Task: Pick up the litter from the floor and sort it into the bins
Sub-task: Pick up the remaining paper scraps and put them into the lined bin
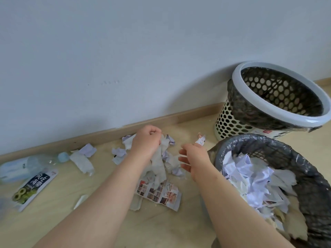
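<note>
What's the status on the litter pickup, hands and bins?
Left hand grips crumpled paper strip over the floor pile. Right hand beside dark bin, scrap at its tip, pinch unclear. Path to bin clear.
</note>
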Available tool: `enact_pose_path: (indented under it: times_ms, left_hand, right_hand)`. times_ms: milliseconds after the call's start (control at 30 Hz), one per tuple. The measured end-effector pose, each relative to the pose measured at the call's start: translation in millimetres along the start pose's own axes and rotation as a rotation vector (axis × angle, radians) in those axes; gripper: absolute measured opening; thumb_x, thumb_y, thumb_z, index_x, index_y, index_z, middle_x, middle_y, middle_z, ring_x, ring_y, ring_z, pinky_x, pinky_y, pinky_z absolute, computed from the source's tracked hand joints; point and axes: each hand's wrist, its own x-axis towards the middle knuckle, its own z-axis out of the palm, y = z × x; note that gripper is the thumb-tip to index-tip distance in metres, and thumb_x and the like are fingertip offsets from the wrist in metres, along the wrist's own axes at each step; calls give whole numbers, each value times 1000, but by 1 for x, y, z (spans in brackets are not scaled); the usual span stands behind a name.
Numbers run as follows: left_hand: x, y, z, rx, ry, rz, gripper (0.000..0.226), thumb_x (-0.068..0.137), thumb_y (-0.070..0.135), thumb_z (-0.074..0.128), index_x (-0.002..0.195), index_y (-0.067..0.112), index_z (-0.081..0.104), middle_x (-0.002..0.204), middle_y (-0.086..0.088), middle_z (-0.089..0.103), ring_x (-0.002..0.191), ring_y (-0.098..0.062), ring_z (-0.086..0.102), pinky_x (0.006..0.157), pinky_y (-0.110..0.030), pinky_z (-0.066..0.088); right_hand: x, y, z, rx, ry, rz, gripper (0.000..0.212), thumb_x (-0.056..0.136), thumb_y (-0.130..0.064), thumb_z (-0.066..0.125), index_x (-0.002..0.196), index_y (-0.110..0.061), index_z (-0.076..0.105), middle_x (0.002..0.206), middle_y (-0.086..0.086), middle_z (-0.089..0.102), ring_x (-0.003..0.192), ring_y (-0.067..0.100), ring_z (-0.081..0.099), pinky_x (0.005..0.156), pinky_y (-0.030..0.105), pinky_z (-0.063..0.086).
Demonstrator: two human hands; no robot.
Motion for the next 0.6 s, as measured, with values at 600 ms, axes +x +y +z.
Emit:
enact_pose_path:
  times_ms: [600]
  left_hand:
    - [19, -52, 18, 279, -138, -50, 19, 92, 17, 46, 80, 29, 54, 87, 6, 59, 91, -22, 64, 70, -31, 47]
  right_hand:
    - [44, 53, -68, -166, 242, 78, 14, 88, -5, 44, 76, -12, 47, 69, 4, 47, 54, 17, 43, 54, 22, 28]
